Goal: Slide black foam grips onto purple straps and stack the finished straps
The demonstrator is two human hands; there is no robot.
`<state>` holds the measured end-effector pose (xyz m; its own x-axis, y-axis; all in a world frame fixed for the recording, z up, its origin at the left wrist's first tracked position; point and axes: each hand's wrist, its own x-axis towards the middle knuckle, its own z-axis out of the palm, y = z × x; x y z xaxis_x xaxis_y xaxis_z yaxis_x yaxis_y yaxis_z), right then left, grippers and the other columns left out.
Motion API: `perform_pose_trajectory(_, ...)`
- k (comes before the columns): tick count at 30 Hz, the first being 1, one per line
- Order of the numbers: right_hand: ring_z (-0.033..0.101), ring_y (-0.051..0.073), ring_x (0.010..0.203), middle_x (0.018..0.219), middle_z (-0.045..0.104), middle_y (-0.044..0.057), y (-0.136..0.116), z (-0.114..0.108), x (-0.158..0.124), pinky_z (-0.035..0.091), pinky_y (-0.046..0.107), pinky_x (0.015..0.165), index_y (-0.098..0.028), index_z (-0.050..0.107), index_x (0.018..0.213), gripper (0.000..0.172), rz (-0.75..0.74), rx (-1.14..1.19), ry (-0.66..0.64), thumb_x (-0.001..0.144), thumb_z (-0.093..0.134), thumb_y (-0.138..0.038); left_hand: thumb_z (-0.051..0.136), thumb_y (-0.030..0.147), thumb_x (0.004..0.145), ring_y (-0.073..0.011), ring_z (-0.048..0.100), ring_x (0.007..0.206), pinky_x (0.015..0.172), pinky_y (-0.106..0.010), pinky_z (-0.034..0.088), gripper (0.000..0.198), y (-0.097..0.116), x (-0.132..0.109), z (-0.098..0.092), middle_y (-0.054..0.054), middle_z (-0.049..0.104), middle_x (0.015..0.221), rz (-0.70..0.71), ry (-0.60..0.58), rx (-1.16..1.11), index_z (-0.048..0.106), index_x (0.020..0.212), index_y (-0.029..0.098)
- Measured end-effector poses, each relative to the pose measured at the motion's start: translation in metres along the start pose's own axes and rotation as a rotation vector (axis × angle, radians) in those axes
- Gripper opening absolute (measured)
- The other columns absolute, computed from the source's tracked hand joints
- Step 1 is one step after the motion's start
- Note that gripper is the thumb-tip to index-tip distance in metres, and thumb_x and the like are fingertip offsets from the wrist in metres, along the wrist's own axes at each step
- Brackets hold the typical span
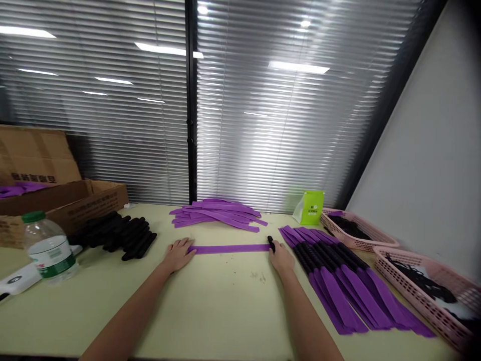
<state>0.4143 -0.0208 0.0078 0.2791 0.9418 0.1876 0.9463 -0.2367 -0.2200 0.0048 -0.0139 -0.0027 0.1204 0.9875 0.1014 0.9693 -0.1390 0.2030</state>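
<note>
A narrow purple strip point(229, 248) lies straight across the table between my hands. At its left end, my left hand point(179, 255) is closed with the thumb on the strip; the strip's tip is hidden under it. My right hand point(281, 258) is closed around a small black sleeve point(271, 242) at the strip's right end, most of it hidden by the fingers. Behind lies a loose pile of purple strips point(218, 213). To the right, several purple strips with black sleeves point(326, 255) around them lie side by side. Black sleeves point(116, 233) are heaped at the left.
A water bottle point(48, 248) and a white device point(22, 278) stand at the left, near an open cardboard box point(93, 198). At the right are a green pouch point(312, 208) and two pink baskets point(417, 296) with black items inside. Window blinds point(263, 150) rise behind the table point(218, 316).
</note>
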Motion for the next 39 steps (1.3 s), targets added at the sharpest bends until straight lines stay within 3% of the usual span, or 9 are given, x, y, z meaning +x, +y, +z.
perform_pose_trajectory(9,0.057,0.025,0.098,0.113,0.061,0.009,-0.117,0.006,-0.071,0.040,0.036,0.083,-0.027,0.048,0.128,0.038,-0.670,0.021,-0.053,0.092,0.038,-0.032,0.046,0.077,0.068,-0.0370,0.026,0.135,0.105,-0.051,0.022,0.097,-0.001,-0.006,-0.004,-0.011,0.029,0.151,0.077,-0.057,-0.013,0.020,0.148,0.028)
perform_pose_trajectory(12,0.057,0.025,0.100,0.114,0.061,0.009,-0.131,0.006,-0.079,0.040,0.038,0.085,-0.029,0.049,0.128,0.039,-0.732,0.029,-0.065,0.091,0.038,-0.033,0.050,0.075,0.066,-0.0380,0.024,0.136,0.104,-0.051,0.022,0.099,-0.002,-0.006,-0.005,-0.011,0.028,0.151,0.090,-0.080,-0.005,0.018,0.148,0.030)
perform_pose_trajectory(15,0.059,0.023,0.098,0.110,0.063,0.007,-0.117,-0.001,-0.063,0.043,0.036,0.082,-0.031,0.055,0.122,0.035,-0.525,0.026,-0.109,0.090,0.041,-0.032,0.052,0.073,0.066,-0.0385,0.020,0.138,0.105,-0.052,0.019,0.096,-0.001,-0.004,-0.008,-0.011,0.026,0.153,0.055,-0.130,-0.014,0.021,0.147,0.032)
perform_pose_trajectory(20,0.061,0.025,0.097,0.111,0.060,0.012,-0.054,-0.018,-0.020,0.046,0.035,0.073,-0.024,0.060,0.116,0.034,-0.037,0.010,-0.078,0.090,0.037,-0.029,0.053,0.069,0.067,-0.0371,0.011,0.141,0.107,-0.056,0.014,0.094,0.003,-0.002,-0.013,-0.010,0.017,0.156,-0.008,-0.213,-0.057,0.017,0.147,0.036)
perform_pose_trajectory(24,0.058,0.029,0.104,0.114,0.057,0.017,-0.018,-0.023,-0.009,0.046,0.038,0.074,-0.020,0.057,0.119,0.037,0.137,-0.016,-0.013,0.092,0.033,-0.025,0.056,0.064,0.067,-0.0373,0.010,0.142,0.107,-0.056,0.013,0.094,0.003,-0.001,-0.011,-0.010,0.017,0.156,-0.024,-0.213,-0.073,0.017,0.147,0.035)
perform_pose_trajectory(27,0.058,0.028,0.104,0.117,0.057,0.017,-0.020,-0.020,-0.013,0.045,0.039,0.076,-0.020,0.055,0.121,0.036,0.154,-0.029,0.013,0.091,0.036,-0.026,0.055,0.062,0.069,-0.0374,0.014,0.141,0.107,-0.056,0.015,0.090,0.001,-0.002,-0.007,-0.010,0.021,0.154,-0.002,-0.160,-0.068,0.018,0.147,0.035)
perform_pose_trajectory(30,0.058,0.026,0.103,0.116,0.060,0.014,-0.045,-0.014,-0.027,0.042,0.038,0.083,-0.022,0.056,0.121,0.035,-0.026,0.013,-0.018,0.090,0.041,-0.029,0.053,0.056,0.073,-0.0368,0.018,0.139,0.106,-0.055,0.018,0.085,0.000,-0.005,-0.006,-0.008,0.025,0.153,0.038,-0.114,-0.055,0.019,0.147,0.035)
perform_pose_trajectory(35,0.049,0.023,0.114,0.127,0.058,0.003,-0.103,-0.005,-0.069,0.031,0.037,0.097,-0.031,0.040,0.138,0.050,-0.706,0.260,-0.092,0.090,0.045,-0.046,0.049,0.056,0.078,-0.0359,0.022,0.137,0.105,-0.054,0.022,0.080,0.007,-0.012,-0.010,-0.007,0.022,0.154,0.167,-0.028,-0.090,0.016,0.148,0.034)
perform_pose_trajectory(39,0.044,0.023,0.118,0.132,0.054,0.004,-0.124,0.000,-0.088,0.026,0.038,0.102,-0.027,0.039,0.139,0.053,-0.873,0.318,-0.118,0.091,0.042,-0.050,0.052,0.045,0.079,-0.0345,0.022,0.137,0.106,-0.053,0.023,0.074,0.020,-0.017,-0.015,-0.004,0.023,0.154,0.268,-0.019,-0.122,0.023,0.146,0.035)
